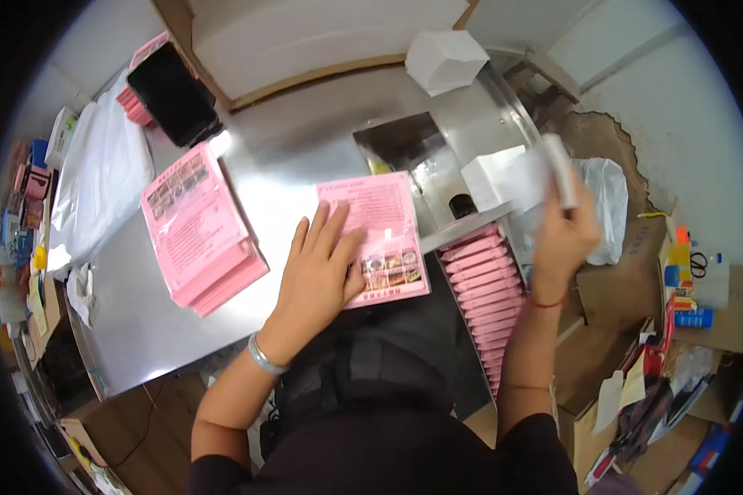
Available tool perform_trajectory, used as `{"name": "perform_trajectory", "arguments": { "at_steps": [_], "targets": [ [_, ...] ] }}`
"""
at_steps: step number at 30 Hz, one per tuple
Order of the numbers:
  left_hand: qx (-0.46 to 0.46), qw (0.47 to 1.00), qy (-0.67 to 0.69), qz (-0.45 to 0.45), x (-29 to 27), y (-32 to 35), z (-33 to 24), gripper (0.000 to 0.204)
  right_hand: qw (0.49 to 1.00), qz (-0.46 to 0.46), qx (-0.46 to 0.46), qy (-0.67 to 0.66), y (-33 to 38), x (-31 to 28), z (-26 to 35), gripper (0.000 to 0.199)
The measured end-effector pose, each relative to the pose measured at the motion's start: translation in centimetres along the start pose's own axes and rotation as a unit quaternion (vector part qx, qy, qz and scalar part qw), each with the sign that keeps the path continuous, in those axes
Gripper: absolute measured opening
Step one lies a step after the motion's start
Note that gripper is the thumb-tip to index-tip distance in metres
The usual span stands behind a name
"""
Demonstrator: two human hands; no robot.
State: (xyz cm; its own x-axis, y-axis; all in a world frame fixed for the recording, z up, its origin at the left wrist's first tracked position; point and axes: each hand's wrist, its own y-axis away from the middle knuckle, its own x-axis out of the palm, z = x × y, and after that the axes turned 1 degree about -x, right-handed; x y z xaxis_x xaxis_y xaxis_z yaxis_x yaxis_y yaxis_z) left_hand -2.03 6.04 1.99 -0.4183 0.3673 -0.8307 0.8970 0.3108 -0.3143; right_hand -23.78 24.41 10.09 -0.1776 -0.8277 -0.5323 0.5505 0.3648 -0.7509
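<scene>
At the centre of a steel worktable (297, 157), seen from above, we watch a person at work among pink printed packets. The table fills the upper middle of the frame, its surface bright with glare. At eleven o'clock lies a heap of clear plastic bags (99, 186), and beside it, toward ten o'clock from the centre, a stack of pink packets (200, 231) slumps slightly askew. At four o'clock, a row of pink packets (485, 293) stands on edge in a narrow channel running down the table's right side. At twelve o'clock a dark tablet (172, 95) leans against more pink packs, and at one o'clock sits a white folded carton (444, 59). Cardboard boxes (611, 289) crowd the floor at three to four o'clock.

Smaller still, a single pink packet (384, 216) lies flat in the middle of the table. We see the left hand (318, 276), a silver bangle at its wrist, pressed palm-down on that packet's lower left part, fingers spread and pointing toward twelve o'clock. The right hand (563, 235), a red cord at its wrist, is raised at two o'clock, its fingers closed around a blurred white sheet (527, 175); the blur keeps us from telling exactly how the sheet is gripped.
</scene>
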Motion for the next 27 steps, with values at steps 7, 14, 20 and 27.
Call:
{"name": "perform_trajectory", "arguments": {
  "at_steps": [7, 14, 20, 27],
  "targets": [
    [-0.015, 1.000, -0.001, -0.013, 0.1, -0.4, -0.1, 0.029, 0.988, 0.043, -0.095, 0.117, 1.3, 1.6, -1.1, 0.040],
    [-0.024, 1.000, 0.010, -0.002, 0.2, -0.4, 0.0, 0.032, 0.976, 0.075, -0.071, 0.192, 4.5, 5.6, -3.3, 0.028],
    [-0.025, 0.999, 0.031, -0.030, 0.0, -0.3, -0.1, 0.038, 0.995, 0.063, 0.027, 0.073, 2.6, 4.9, -2.5, 0.021],
    [-0.002, 0.998, 0.045, -0.032, 0.4, 0.2, 0.3, 0.041, 0.983, 0.158, -0.076, 0.048, 0.1, 2.8, -4.9, 0.034]
  ]
}}
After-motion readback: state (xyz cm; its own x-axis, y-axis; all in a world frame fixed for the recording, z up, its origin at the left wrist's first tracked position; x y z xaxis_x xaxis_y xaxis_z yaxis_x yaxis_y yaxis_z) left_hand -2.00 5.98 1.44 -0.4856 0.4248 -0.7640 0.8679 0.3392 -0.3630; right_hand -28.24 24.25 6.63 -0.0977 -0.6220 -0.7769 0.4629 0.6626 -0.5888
